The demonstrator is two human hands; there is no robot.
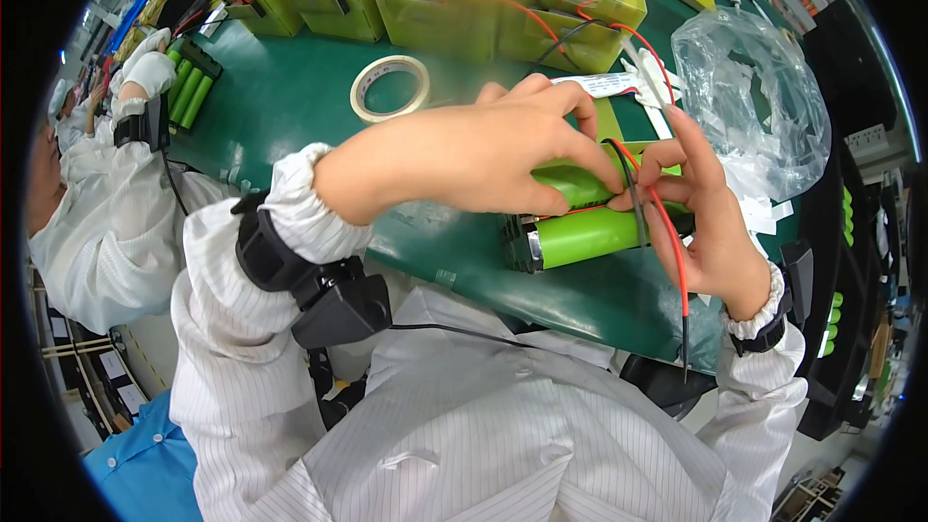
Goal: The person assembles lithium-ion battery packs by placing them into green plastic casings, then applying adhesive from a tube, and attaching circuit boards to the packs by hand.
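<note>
In the head view, the battery pack [594, 237] of bright green cells lies right of the frame's centre, on the green table [280, 68]. My left hand [503, 150] arches over it from the left, fingers bent down, thumb and fingertips at the green cells; I cannot tell whether they grip. My right hand [710, 217] comes in from the right with its thumb and a fingertip drawn together by the pack's wires, index finger raised; what they pinch is hidden. A red wire [681, 275] hangs in front of that hand, and a black wire [635, 198] curves down over the pack.

Above my left wrist sits a roll of tape [422, 87]. Yellow boxes [435, 10] with wires line the top, and a clear plastic bag [710, 87] lies at upper right. At upper left, a co-worker's hand [148, 72] is near more green cells [188, 92].
</note>
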